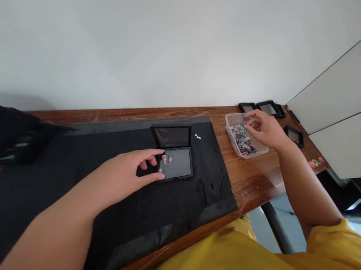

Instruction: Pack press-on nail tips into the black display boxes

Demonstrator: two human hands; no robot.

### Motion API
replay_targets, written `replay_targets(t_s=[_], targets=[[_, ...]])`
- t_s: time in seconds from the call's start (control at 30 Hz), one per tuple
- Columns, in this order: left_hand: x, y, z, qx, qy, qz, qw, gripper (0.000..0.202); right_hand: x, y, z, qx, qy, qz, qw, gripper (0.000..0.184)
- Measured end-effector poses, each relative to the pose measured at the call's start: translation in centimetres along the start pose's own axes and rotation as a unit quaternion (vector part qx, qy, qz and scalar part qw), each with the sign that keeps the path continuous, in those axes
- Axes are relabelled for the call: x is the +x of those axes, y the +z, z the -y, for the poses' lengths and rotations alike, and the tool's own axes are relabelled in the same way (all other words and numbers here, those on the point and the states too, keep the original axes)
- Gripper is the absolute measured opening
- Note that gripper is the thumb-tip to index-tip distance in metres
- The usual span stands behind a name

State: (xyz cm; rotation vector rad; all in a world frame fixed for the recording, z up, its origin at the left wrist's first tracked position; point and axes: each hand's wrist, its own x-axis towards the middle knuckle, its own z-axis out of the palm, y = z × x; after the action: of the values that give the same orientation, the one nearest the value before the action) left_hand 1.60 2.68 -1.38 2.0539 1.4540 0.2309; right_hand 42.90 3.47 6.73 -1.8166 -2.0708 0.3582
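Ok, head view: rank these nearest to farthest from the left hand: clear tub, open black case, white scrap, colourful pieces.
1. Open black case: at the left hand.
2. White scrap: on the black mat's right.
3. Clear tub: right of the mat.
4. Colourful pieces: at the table's right end.

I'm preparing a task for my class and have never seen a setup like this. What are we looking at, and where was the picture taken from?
There is no machine here: one person works bare-handed, and a camera worn on the head looks forward and down.

On a wooden table lies a black mat, bearing an open black case with a few small pieces inside. The left hand has its thumb and forefinger at the case's left edge.

The right hand is over a clear plastic tub of colourful small items; whether it holds one, I can't tell. More black cases sit beyond the tub.
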Motion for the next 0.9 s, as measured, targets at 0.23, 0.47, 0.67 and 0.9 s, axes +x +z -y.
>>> replay_targets(t_s=[0.23, 0.47, 0.67, 0.9], targets=[[-0.5, -0.2, -0.3, 0.02, 0.019, 0.004, 1.0, 0.062, 0.2, 0.4, -1.0, 0.029, -0.003, 0.006, 1.0, 0.038], [-0.5, 0.2, -0.1, 0.016, 0.028, -0.007, 0.999, 0.058, 0.2, 0.8, -2.1, 0.027, -0.022, 0.04, 0.999, 0.04], [-0.2, 0.4, 0.3, 0.009, 0.016, -0.015, 1.0, 0.058, 0.4, 0.5, -2.4, -0.057, -0.062, 0.083, 0.993, 0.042], [-0.2, 0.2, -0.1, 0.016, 0.012, -0.003, 1.0, 0.06, 0.5, -0.3, -1.0, -0.069, -0.053, 0.093, 0.992, 0.031]])
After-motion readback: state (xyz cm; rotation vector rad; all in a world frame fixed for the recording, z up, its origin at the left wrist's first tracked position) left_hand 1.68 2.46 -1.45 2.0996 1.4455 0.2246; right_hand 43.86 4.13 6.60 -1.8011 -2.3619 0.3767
